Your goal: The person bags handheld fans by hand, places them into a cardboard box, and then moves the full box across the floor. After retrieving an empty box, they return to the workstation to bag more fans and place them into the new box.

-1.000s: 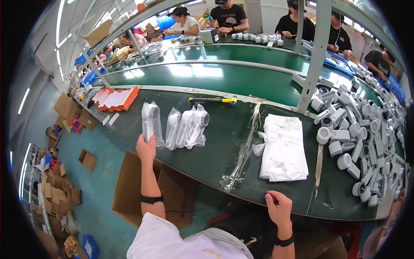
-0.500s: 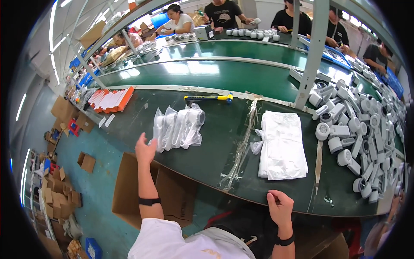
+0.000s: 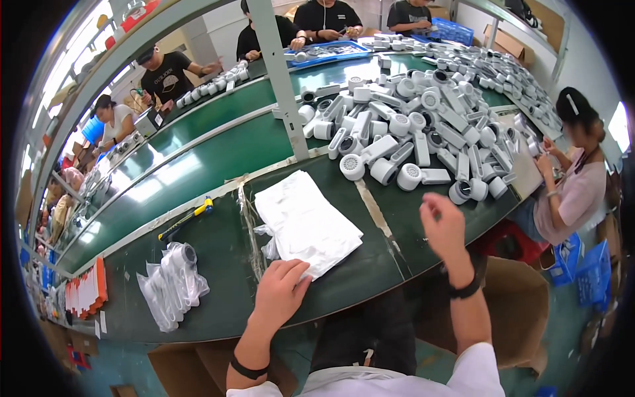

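Note:
My left hand [image 3: 281,294] is at the near edge of a stack of white plastic bags [image 3: 304,218], its fingertips on or just over the corner, thumb apart. Between the hand and the far post, the stack lies flat on the dark green table. My right hand [image 3: 444,228] hangs over the table just in front of a big heap of grey handheld devices [image 3: 397,126] with round grille heads and straight handles. Its fingers are loosely bent and nothing shows in them. Several of the same devices in clear bags [image 3: 173,284] lie in a row at the left.
A yellow-and-black hammer [image 3: 188,217] lies beyond the bagged row. Orange-and-white flat boxes [image 3: 87,291] stand at the far left. A metal post [image 3: 281,79] rises behind the bags. Open cartons [image 3: 512,311] stand below the table edge. A co-worker [image 3: 575,172] sits at the right; others work across.
The view has swung right. My left hand has gone from beside the bagged devices to the bag stack; my right hand has moved from the table edge toward the heap.

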`<state>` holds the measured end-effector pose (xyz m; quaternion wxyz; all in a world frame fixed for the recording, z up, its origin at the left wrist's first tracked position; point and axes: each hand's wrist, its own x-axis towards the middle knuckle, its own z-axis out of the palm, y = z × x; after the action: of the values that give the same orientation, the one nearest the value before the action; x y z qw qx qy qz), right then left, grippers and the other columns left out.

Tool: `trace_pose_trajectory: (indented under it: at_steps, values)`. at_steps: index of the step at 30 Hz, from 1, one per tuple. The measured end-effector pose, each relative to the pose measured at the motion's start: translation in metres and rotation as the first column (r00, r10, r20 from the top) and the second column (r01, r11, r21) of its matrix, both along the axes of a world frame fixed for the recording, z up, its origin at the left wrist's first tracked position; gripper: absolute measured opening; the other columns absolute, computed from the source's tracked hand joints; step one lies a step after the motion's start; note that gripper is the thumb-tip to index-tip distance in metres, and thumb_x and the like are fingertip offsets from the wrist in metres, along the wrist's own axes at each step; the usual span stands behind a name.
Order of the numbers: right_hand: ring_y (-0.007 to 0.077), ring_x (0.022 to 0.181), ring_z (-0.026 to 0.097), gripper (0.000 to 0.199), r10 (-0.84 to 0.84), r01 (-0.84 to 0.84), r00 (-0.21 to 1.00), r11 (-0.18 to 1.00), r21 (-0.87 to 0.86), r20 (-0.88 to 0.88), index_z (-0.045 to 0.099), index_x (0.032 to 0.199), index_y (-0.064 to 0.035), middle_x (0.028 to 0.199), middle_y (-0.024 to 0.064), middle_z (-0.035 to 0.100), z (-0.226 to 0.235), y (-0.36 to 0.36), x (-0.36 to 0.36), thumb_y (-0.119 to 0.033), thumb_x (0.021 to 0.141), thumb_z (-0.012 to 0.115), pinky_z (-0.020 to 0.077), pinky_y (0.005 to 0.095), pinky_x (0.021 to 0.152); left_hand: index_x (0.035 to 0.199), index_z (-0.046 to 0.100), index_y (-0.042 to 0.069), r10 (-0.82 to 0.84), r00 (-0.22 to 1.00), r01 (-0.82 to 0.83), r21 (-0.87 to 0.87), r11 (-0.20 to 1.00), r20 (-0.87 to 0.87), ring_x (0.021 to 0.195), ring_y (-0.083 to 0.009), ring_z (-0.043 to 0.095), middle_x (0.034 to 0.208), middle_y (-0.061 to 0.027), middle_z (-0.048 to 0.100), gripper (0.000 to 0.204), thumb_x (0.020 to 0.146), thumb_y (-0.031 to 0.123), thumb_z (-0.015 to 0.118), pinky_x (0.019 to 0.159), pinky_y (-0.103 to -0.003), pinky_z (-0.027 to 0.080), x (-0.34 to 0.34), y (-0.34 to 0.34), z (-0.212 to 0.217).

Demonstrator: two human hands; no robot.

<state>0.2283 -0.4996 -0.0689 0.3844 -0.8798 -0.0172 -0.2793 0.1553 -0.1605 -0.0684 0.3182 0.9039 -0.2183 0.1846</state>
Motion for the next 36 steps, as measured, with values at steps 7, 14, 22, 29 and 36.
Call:
trace_pose_trajectory:
  at_steps: [7, 14, 22, 29, 36]
  values:
    - [0.0271, 0.116, 0.051, 0.048, -0.171, 0.070, 0.982, 0.718, -0.693, -0.078, 0.055, 0.126, -0.0111, 0.124, 0.0071, 0.057, -0.046, -0.071, 0.098, -0.008, 0.079, 0.064, 0.0437, 0.0455, 0.094, 0.094, 0.069, 0.006, 0.090, 0.996, -0.088, 0.222, 0.971, -0.002, 0.082, -0.0289, 0.060, 0.091, -0.0078, 0.065, 0.024, 0.074, 0.016, 0.078, 0.073, -0.038, 0.050, 0.021, -0.025, -0.013]
    - [0.0269, 0.113, 0.054, 0.046, -0.209, -0.076, 0.936, 0.668, -0.741, -0.284, 0.057, 0.121, -0.0096, 0.117, 0.0076, 0.059, -0.030, -0.059, 0.103, -0.014, 0.076, 0.066, 0.0392, 0.0501, 0.100, 0.088, 0.070, 0.008, 0.064, 0.997, -0.074, 0.236, 0.969, 0.051, 0.081, -0.0271, 0.059, 0.087, -0.0054, 0.064, 0.019, 0.074, 0.017, 0.077, 0.071, -0.036, 0.049, 0.026, -0.037, -0.011]
    - [0.0200, 0.077, 0.062, 0.037, 0.264, -0.168, 0.912, 0.938, 0.302, -0.313, 0.057, 0.112, 0.0010, 0.090, 0.0096, 0.065, 0.013, -0.035, 0.023, -0.010, 0.076, 0.059, 0.0509, 0.0320, 0.072, 0.089, 0.068, 0.007, 0.096, 0.995, -0.095, 0.197, 0.976, 0.003, 0.079, -0.0287, 0.062, 0.086, -0.0070, 0.066, 0.011, 0.080, 0.012, 0.071, 0.069, -0.037, 0.050, 0.039, -0.035, -0.024]
    - [0.0116, 0.066, 0.061, 0.023, 0.550, -0.074, 0.815, 0.414, 0.907, -0.185, 0.062, 0.098, 0.0005, 0.083, 0.0040, 0.065, -0.004, 0.063, -0.060, -0.002, 0.078, 0.074, 0.0491, 0.0257, 0.062, 0.100, 0.066, 0.001, 0.061, 0.918, -0.228, -0.395, 0.890, -0.391, 0.070, -0.0126, 0.059, 0.082, -0.0059, 0.066, 0.012, 0.093, 0.010, 0.061, 0.067, -0.026, 0.047, 0.042, -0.037, -0.014]
    - [0.0102, 0.067, 0.061, 0.021, 0.572, -0.068, 0.787, 0.449, 0.891, -0.228, 0.060, 0.099, -0.0027, 0.079, 0.0024, 0.063, -0.012, 0.112, -0.072, -0.009, 0.084, 0.073, 0.0471, 0.0254, 0.060, 0.111, 0.065, 0.001, -0.025, 0.869, -0.284, -0.540, 0.792, -0.494, 0.071, -0.0053, 0.055, 0.082, -0.0020, 0.065, 0.021, 0.093, 0.010, 0.062, 0.064, -0.021, 0.045, 0.037, -0.035, -0.005]
